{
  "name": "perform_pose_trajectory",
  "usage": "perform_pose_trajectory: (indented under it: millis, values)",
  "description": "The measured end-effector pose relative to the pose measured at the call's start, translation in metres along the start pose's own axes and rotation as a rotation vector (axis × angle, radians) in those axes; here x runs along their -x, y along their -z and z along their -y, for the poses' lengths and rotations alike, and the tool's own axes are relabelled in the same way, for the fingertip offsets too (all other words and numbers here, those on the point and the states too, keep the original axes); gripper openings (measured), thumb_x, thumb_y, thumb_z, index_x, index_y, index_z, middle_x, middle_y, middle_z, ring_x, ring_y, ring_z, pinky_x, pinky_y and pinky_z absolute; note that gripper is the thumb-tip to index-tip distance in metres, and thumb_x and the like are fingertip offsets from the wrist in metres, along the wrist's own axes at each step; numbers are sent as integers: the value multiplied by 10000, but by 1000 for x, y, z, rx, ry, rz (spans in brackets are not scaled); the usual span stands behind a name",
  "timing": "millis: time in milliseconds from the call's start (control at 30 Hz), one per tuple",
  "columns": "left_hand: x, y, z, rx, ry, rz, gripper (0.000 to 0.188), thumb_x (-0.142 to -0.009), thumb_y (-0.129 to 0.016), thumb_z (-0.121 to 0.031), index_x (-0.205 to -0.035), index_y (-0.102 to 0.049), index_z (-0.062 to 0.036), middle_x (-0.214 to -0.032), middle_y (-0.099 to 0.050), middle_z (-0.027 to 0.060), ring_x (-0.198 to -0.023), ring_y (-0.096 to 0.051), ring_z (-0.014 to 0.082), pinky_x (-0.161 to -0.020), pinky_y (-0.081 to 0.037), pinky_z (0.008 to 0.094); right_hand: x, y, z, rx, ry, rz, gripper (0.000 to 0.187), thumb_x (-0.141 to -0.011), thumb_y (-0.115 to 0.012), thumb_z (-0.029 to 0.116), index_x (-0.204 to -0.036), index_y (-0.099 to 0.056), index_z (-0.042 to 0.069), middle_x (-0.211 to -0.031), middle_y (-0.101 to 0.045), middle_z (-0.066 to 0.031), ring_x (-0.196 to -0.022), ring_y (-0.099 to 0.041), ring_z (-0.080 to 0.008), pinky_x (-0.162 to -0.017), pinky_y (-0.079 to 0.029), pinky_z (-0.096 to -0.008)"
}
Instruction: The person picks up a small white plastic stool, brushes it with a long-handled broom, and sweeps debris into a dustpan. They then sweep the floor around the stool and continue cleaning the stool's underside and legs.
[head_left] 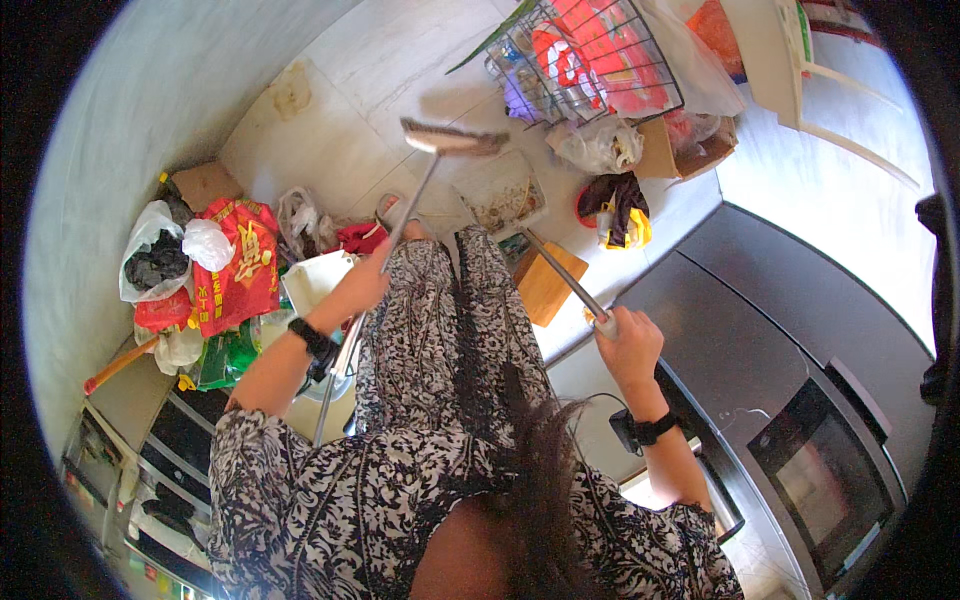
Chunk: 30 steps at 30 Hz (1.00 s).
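My left hand (358,288) is wrapped round the metal stick of a broom (412,205). The stick slants away to a wide broom head (455,140) with pale bristles, slightly blurred, over the far floor. In my right hand (632,345) is the grey grip of a long-handled dustpan (570,280). Its pale, shallow pan (500,192) lies close to the broom head, with brownish debris in it. Both hands are closed.
On the left are a red bag (240,265) and several plastic bags. A black wire basket (610,60) and a cardboard box (690,150) stand at the far right. A wooden board (550,285) leans near my legs. Dark cabinets (760,300) line the right side.
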<state>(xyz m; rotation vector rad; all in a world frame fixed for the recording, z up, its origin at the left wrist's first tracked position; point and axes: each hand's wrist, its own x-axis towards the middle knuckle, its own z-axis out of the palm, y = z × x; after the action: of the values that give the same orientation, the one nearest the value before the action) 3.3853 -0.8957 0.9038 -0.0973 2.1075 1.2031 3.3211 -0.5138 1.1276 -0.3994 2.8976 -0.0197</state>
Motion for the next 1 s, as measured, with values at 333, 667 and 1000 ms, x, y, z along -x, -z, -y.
perform_pose_trajectory:
  millis: [333, 667, 1000]
  values:
    - [-124, -4, 12, -612, -104, -200, 1017, -756, -741, -266, -1458, -95, 87, -776, -662, 246, -789, -663, 392, -670, -524, 465, -6, -3, 31, 11, 28, -23, 190, -768, -698, 202, -723, -566, 72, -615, -563, -97, -598, -572, -288, -535, -452, -406]
    - [9, -8, 39, -168, 65, 285, 767, -824, -525, -66, -1484, -134, -46, -777, -638, 257, -711, -630, 425, -599, -471, 511, 7, 9, 2, 49, 24, 38, 157, -762, -704, 211, -821, -629, 85, -637, -582, -91, -618, -580, -295, -538, -453, -406]
    - [41, 51, 55, 36, 33, -134, 699, -902, -514, -136, -1505, -167, -63, -1402, -432, 273, -1264, -474, 393, -1062, -382, 403, -37, 39, 34, -22, 269, 5, 182, -760, -704, 198, -723, -561, 92, -622, -558, -59, -599, -559, -258, -530, -430, -384]
